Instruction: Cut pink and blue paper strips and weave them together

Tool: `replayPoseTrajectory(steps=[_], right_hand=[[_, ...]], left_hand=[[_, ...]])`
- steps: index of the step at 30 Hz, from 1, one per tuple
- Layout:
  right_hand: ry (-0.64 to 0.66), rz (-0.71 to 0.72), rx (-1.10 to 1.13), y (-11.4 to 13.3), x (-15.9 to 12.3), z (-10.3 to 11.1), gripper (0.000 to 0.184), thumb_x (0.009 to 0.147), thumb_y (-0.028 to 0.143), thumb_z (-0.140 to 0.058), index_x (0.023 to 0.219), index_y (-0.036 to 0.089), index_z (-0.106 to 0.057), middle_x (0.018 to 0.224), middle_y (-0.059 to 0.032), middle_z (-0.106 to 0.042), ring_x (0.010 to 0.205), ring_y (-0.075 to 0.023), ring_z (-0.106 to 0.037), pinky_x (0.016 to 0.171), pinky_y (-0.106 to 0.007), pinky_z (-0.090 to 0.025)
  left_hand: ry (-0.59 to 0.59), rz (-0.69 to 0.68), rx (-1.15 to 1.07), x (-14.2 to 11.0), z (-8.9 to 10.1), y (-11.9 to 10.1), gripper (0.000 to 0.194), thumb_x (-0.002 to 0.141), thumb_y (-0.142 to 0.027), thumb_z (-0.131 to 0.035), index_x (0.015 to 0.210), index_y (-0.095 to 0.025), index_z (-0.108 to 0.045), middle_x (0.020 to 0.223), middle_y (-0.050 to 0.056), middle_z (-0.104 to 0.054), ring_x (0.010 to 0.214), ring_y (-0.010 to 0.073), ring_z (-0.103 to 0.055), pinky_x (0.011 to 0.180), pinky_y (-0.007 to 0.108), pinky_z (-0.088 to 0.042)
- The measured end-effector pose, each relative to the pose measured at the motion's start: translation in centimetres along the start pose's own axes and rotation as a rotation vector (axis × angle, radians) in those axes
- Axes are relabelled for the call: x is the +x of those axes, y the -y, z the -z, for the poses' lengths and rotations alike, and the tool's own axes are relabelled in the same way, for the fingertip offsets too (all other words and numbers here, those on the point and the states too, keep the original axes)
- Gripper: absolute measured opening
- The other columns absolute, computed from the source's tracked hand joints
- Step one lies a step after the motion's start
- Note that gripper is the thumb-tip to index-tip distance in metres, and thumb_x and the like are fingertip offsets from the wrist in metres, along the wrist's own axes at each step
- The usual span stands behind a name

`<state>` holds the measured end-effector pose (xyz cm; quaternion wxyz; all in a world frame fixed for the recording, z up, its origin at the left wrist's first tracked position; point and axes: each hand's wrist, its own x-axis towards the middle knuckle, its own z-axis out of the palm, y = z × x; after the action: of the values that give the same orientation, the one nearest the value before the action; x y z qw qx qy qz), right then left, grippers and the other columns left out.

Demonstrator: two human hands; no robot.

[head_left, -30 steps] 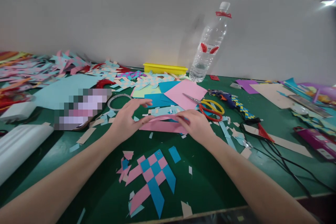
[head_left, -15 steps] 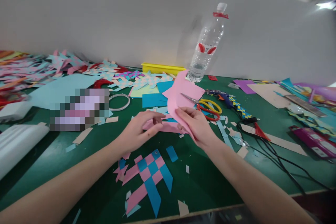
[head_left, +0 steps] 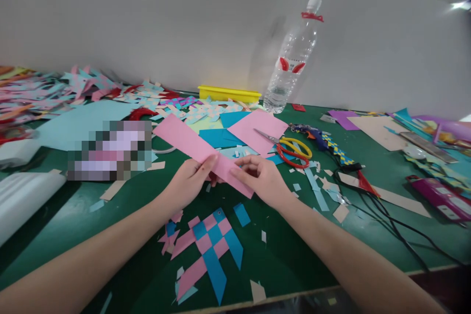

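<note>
A long pink paper strip (head_left: pixel 187 141) slants across the middle of the view, held up above the green table. My left hand (head_left: pixel 188 179) is closed on its lower edge, thumb on top. Near the strip's lower right end, my right hand (head_left: pixel 265 179) pinches it between thumb and fingers. Below both hands lies a woven pink-and-blue paper fish (head_left: pixel 210 238) with a small eye, and a blue paper piece (head_left: pixel 242 215) beside it. Behind the right hand, scissors (head_left: pixel 294 151) with red and yellow handles rest partly on a pink sheet (head_left: pixel 253 127).
A clear water bottle (head_left: pixel 290 59) stands against the grey partition, near a yellow tray (head_left: pixel 228 94). Blurred-out phone-like object (head_left: pixel 110 149) lies left. Black cables (head_left: pixel 386 221) and a purple packet (head_left: pixel 437 198) are at right. Paper scraps litter the green table (head_left: pixel 294 255).
The pink paper was upright and curved in my right hand; now it is a flatter slanted strip. My left hand, empty before, has taken hold of it too.
</note>
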<state>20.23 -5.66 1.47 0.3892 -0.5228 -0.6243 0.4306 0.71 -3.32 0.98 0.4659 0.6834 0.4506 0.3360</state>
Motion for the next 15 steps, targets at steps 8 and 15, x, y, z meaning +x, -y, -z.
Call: replayPoseTrajectory(steps=[8,15], right_hand=[[-0.015,-0.065,0.209,-0.85,0.46,0.30,0.029,0.074,0.044,-0.069,0.084,0.017,-0.066,0.067,0.0008,-0.064,0.053,-0.0090,-0.053,0.048,-0.021,-0.041],[0.025,-0.064,0.180,-0.88,0.38,0.94,0.028,0.073,0.042,-0.070,0.082,0.017,-0.065,0.065,0.0023,-0.060,0.049,-0.0076,-0.049,0.045,-0.020,-0.041]], left_hand=[[-0.073,0.005,-0.178,0.27,0.57,0.31,0.047,0.090,-0.055,-0.044,0.102,-0.016,-0.068,0.081,0.006,-0.069,0.078,0.0215,-0.065,0.076,0.033,-0.054],[0.053,0.006,0.197,0.41,0.75,-0.61,0.046,0.090,-0.056,-0.042,0.110,-0.023,-0.067,0.074,0.003,-0.069,0.071,0.0223,-0.064,0.065,0.031,-0.052]])
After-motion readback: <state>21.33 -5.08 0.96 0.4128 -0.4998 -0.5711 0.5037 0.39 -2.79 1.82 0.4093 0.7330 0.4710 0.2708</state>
